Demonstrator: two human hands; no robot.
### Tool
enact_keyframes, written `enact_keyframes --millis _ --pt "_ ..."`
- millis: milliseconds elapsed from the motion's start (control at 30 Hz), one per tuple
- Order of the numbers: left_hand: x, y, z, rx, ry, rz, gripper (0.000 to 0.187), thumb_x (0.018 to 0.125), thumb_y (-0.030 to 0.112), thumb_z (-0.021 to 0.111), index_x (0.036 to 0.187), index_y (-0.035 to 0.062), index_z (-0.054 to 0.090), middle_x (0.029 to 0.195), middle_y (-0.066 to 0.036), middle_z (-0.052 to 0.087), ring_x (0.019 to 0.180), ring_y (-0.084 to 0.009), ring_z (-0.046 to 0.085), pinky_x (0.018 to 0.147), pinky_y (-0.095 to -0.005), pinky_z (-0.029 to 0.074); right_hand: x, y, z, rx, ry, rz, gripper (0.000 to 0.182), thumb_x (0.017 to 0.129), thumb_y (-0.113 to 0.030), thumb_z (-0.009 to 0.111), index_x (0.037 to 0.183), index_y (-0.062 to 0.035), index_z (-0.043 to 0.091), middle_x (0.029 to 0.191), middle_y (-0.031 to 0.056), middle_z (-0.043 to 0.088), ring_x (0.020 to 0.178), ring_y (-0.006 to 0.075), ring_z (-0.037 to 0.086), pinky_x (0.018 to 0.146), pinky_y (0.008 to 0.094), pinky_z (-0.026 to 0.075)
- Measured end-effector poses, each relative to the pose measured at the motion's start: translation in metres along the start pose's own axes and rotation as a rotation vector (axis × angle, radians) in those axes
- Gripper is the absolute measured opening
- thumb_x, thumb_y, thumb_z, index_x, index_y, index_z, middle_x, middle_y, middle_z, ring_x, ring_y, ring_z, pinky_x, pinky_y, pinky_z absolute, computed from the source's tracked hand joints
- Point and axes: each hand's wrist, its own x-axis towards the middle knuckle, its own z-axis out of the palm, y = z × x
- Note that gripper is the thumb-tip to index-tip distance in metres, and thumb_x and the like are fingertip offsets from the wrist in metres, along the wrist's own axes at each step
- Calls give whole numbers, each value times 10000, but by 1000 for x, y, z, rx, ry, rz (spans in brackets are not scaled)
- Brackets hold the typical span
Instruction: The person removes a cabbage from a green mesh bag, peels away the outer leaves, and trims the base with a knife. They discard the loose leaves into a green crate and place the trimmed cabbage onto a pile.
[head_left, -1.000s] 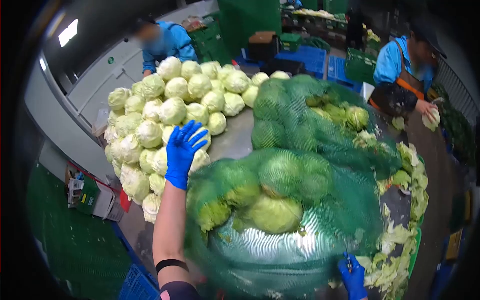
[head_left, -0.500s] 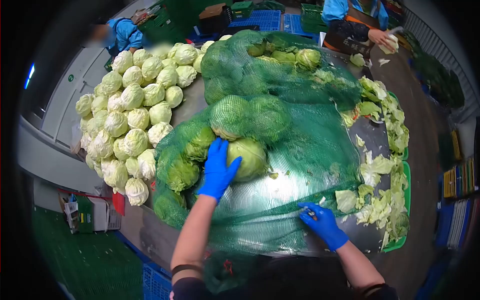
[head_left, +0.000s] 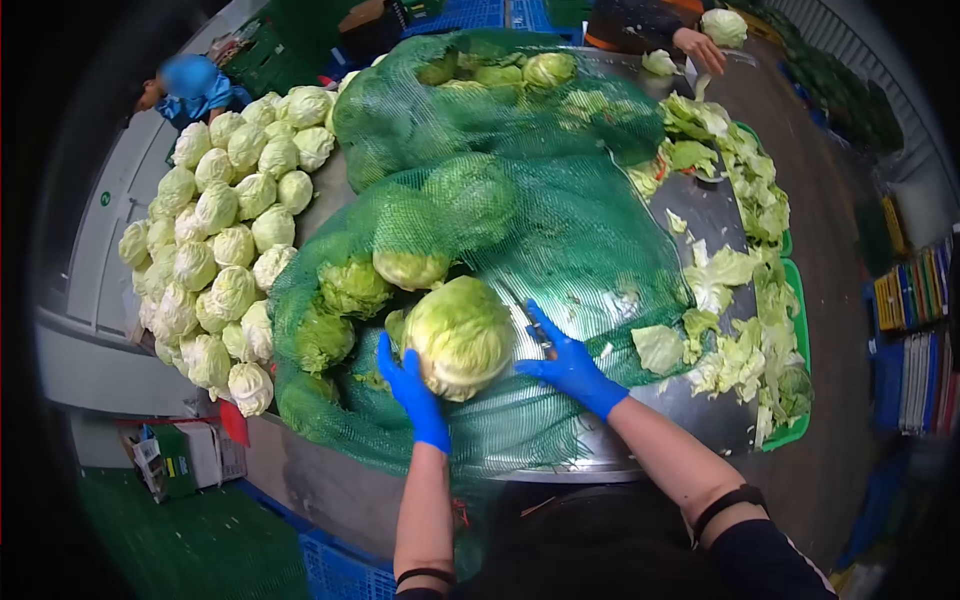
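Observation:
A large green-white cabbage (head_left: 460, 338) sits between my two blue-gloved hands in front of the open green mesh bag (head_left: 590, 240). My left hand (head_left: 412, 395) holds it from the left, thumb and fingers along its side. Just right of the cabbage is my right hand (head_left: 575, 372), closed around a slim tool that looks like a small knife (head_left: 543, 342); its blade is hard to make out. More cabbages (head_left: 410, 268) lie behind and left of the held one, partly under the mesh.
Pale trimmed cabbages (head_left: 235, 245) are piled at the left. A second mesh bag (head_left: 400, 120) of cabbages lies farther back. Loose leaves (head_left: 725, 275) cover the right table edge and fill green crates (head_left: 800, 330). A co-worker's hand (head_left: 700, 48) is at the back right; another person (head_left: 195, 85) is back left.
The large cabbage has come out toward me from the bag, with my left hand now at its left side. My right hand has moved left and up, close to the cabbage. The view has shifted.

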Motion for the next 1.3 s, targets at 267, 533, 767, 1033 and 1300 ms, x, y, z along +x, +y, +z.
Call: enact_keyframes --millis 267,533,767,1033,1300 --pt "-49 49 15 77 -248 11 570 890 235 567 1381 -5 405 1416 -121 397 1272 -234 397 1086 -354 268 -25 4 16 355 39 5 929 730 -328 803 1479 -155 282 873 22 616 605 75 491 561 264 449" --pt "-155 139 87 130 -842 185 882 726 362 754 1408 -15 341 1439 -207 360 1329 -315 348 1098 -429 266 -180 -37 -78 674 492 102 687 843 -83 675 1423 -40 310 855 23 597 548 43 509 470 188 412" --pt "-234 108 187 723 -1142 698 915 658 499 765 1409 129 398 1495 -262 177 1370 -477 170 1089 -583 162 -270 17 -120 782 728 457 166 880 -197 656 921 -61 571 554 3 496 372 89 431 345 253 353" --pt "-187 91 239 535 -1434 683 814 696 437 761 1395 169 441 1473 -232 257 1351 -407 251 1114 -490 194 -284 66 -167 -109 874 -23 378 831 -120 671 1154 -7 510 1034 113 597 962 233 601 829 312 474" --pt "-232 60 225 505 -1113 472 1200 529 442 874 1452 18 235 1486 -271 162 1377 -417 192 1118 -470 223 -255 39 -207 -334 708 5 291 898 -218 524 1114 -23 523 832 179 656 752 370 648 659 428 526"
